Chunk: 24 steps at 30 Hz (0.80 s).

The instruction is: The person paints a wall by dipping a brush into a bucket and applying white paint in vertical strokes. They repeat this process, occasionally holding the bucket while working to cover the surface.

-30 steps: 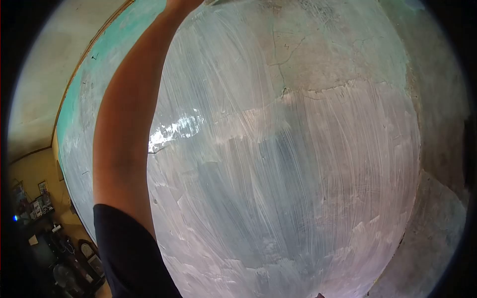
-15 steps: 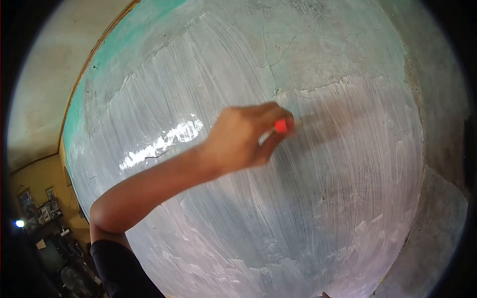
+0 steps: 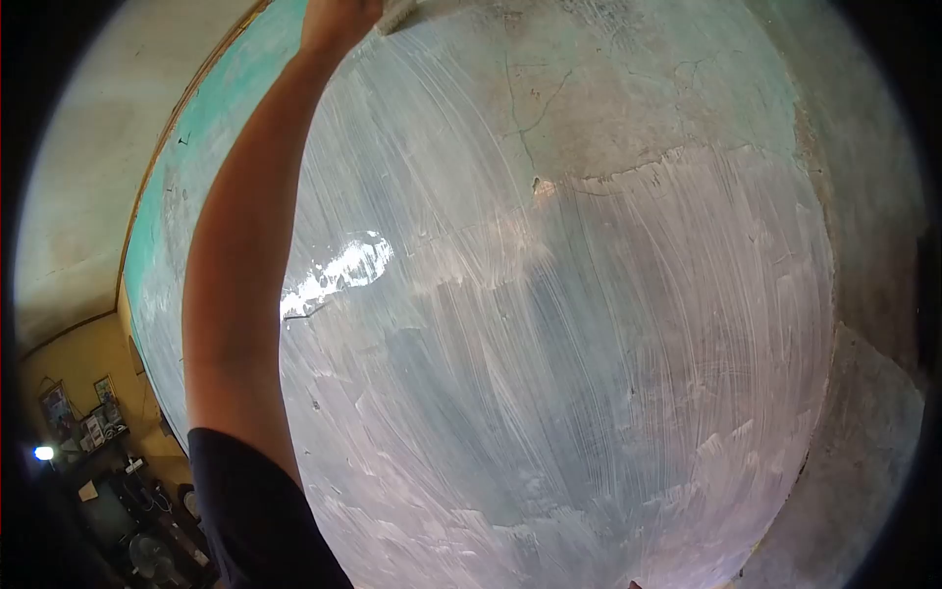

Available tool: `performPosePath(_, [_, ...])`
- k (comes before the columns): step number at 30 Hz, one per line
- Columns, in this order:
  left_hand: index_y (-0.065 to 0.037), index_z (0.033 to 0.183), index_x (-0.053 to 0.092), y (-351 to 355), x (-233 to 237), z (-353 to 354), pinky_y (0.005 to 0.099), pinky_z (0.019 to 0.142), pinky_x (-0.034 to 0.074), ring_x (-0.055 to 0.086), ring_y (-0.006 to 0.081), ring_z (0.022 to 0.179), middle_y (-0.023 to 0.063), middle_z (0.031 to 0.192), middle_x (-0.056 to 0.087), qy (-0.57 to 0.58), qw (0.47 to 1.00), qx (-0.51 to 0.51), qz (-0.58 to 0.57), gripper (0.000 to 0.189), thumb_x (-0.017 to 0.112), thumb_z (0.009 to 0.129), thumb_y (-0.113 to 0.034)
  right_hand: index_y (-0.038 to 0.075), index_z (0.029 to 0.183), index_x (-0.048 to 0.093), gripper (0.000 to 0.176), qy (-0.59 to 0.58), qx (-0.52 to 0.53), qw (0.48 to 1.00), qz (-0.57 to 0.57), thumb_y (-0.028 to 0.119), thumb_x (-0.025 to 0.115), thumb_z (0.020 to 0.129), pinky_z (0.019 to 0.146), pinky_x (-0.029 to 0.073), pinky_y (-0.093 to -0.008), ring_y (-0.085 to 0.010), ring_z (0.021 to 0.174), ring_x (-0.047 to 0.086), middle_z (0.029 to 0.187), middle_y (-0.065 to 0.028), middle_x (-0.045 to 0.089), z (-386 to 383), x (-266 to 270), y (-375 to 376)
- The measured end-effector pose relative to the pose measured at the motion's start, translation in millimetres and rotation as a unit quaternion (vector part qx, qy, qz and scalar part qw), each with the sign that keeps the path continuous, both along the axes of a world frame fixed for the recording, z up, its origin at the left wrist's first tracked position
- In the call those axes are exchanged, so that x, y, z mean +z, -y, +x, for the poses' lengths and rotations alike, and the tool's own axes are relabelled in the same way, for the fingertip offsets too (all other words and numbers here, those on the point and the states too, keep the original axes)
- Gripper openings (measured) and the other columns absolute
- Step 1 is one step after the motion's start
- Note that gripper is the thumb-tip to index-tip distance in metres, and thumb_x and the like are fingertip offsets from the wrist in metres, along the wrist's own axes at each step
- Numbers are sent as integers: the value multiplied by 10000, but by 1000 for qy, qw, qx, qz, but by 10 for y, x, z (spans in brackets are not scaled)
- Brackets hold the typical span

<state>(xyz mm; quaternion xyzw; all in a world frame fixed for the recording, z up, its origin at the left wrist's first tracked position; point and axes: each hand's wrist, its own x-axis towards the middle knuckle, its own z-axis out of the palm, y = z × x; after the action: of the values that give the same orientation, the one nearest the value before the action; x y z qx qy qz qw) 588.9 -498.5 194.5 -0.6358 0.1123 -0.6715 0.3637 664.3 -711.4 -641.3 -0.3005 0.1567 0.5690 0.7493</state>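
Note:
My left hand (image 3: 341,20) is raised to the top edge of the view, closed on a paintbrush (image 3: 397,16). Pale bristles show beside the fingers and touch the wall, while the handle is hidden. Below them spreads the wall (image 3: 608,324), coated with streaky whitish paint over grey and green. A wet patch (image 3: 348,270) shines to the right of my forearm. My right hand does not show. At the bottom edge a small dark reddish tip (image 3: 636,585) pokes in, too little to make out.
Bare cracked plaster (image 3: 608,98) lies above the whitish area. A nail (image 3: 183,141) sticks out at upper left. Grey wall (image 3: 873,422) borders the right side. Far lower left hold a fan (image 3: 152,558), framed pictures (image 3: 57,404) and a bright lamp (image 3: 43,453).
My left hand has swung up and left with the paintbrush, from mid-wall to the top edge. The forearm now stands nearly upright. Fresh pale streaks show at mid-wall.

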Motion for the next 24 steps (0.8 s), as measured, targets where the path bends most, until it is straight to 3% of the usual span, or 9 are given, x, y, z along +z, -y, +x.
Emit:
performPosePath(3, [-78,1064,695,-166,-198,138,293,706,557,715,216,801,87,940,719,12,990,110,89,213,633,901,-201,144,740,575,406,-12,15,999,26,491,561,951,376,251,-239,-90,394,296,527,41,449,1,-133,47])
performPosePath(7, [-68,977,661,0,-1378,297,309,673,566,699,250,805,70,972,706,-171,981,-15,88,121,643,858,-65,140,751,585,406,-29,25,999,37,495,565,946,375,256,-240,-91,393,299,526,40,452,32,-222,134])
performPosePath(9, [-70,946,646,69,-1977,269,318,653,575,695,232,802,76,957,698,-215,970,2,117,128,663,834,-10,140,750,582,405,-23,24,999,26,492,563,947,376,254,-239,-90,393,296,526,39,449,26,-217,176])
performPosePath(13, [-47,899,632,309,-2737,61,302,656,570,692,241,806,83,942,687,-313,950,-12,8,102,676,828,11,140,747,576,403,-10,18,1000,9,487,559,951,377,250,-238,-88,394,291,526,38,444,29,-154,229])
performPosePath(14, [-28,922,643,327,-2761,7,298,665,566,693,225,816,81,948,691,-368,927,-29,-70,96,681,837,-2,140,746,574,402,-7,15,1000,4,486,558,952,377,249,-238,-87,394,290,526,38,443,22,-120,240])
performPosePath(18, [-11,989,677,158,-2419,-26,293,681,556,681,176,836,105,979,696,-395,899,-77,-173,120,665,871,-21,140,744,568,400,4,-1,1000,-16,480,554,955,378,245,-237,-85,395,284,526,37,438,-26,17,302])
performPosePath(20, [-52,1045,704,4,-1993,-54,339,744,538,706,203,824,108,920,723,-311,924,-81,-209,176,652,882,-95,141,742,565,400,8,-12,1000,-26,477,551,957,378,243,-236,-83,396,282,526,36,435,-57,77,328])
performPosePath(22, [-73,1087,709,-217,-1385,-154,307,713,534,705,146,805,83,940,725,-245,947,-77,-193,213,641,914,-178,141,741,562,399,10,-25,999,-33,475,549,959,379,241,-236,-82,396,279,526,36,432,-111,149,341])
performPosePath(24, [-39,1082,701,-279,-886,-260,267,654,538,713,160,793,85,953,720,-187,949,-122,-221,292,670,910,-272,141,740,558,398,13,-34,998,-44,472,547,961,379,239,-235,-81,397,276,526,35,430,-183,214,369])
